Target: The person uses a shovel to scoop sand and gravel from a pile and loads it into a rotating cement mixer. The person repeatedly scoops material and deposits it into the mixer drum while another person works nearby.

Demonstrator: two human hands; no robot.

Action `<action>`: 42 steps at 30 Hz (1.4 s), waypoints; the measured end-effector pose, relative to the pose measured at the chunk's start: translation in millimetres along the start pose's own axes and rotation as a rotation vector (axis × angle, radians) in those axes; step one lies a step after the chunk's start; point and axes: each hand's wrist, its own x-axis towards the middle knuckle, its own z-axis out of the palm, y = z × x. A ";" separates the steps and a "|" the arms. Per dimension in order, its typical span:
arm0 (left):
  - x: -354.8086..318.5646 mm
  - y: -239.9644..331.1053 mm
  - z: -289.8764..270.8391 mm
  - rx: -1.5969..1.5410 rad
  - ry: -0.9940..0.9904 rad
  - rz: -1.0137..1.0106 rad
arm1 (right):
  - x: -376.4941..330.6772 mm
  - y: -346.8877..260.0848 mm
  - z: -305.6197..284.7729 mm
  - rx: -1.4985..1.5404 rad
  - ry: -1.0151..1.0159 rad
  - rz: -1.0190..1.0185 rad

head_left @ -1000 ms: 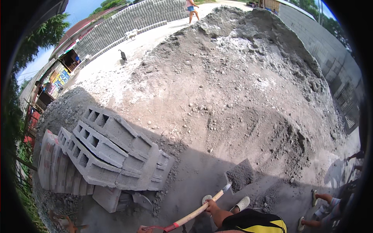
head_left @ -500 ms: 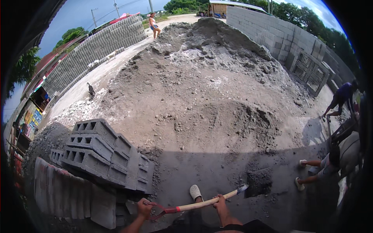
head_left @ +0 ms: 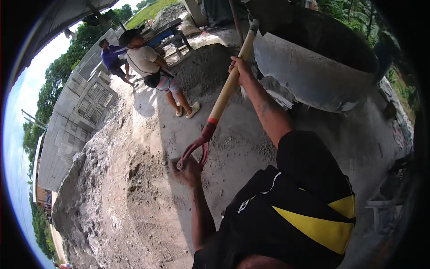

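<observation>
Left hand (head_left: 188, 170), nearest, had fingers curled tight round the red D-grip of the shovel (head_left: 224, 96), low by the sand heap (head_left: 130, 188). Wooden shaft rose away to the right hand (head_left: 241, 68), fingers wrapped about it well up. Blade end reached the mouth of the grey mixer drum (head_left: 313, 67), probably inside; hidden. Farther left, two people (head_left: 148, 62) stood near a wall of grey blocks (head_left: 76, 116).

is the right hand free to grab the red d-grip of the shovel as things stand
Probably not at once: the right hand is closed around the wooden shaft higher up, and the left hand already holds the red D-grip.
</observation>
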 end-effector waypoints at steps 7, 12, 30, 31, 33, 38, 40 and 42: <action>-29.0 -13.8 70.3 0.274 -0.631 0.697 | 15.7 -59.1 -121.9 0.302 -0.050 -0.006; -65.4 -52.7 -80.3 0.370 -0.361 0.183 | -57.4 53.5 -103.7 -0.010 0.063 0.153; -316.0 40.7 -344.7 -0.286 1.471 -0.436 | -428.8 649.4 -68.2 -1.327 -0.459 1.330; -317.8 32.7 -337.7 -0.308 1.583 -0.430 | -462.8 666.9 -84.3 -1.358 -0.534 1.381; -313.7 15.0 -334.7 -0.255 1.801 -0.516 | -526.7 696.4 -110.1 -1.476 -0.675 1.468; -347.1 -2.7 -340.8 -0.168 2.201 -0.643 | -641.7 708.8 -202.6 -1.762 -0.924 1.724; -374.4 -19.1 -342.6 -0.212 2.323 -0.645 | -668.6 711.0 -248.3 -1.804 -0.929 1.674; -384.4 -44.2 -349.4 -0.209 2.419 -0.663 | -689.5 726.0 -257.6 -1.839 -1.043 1.731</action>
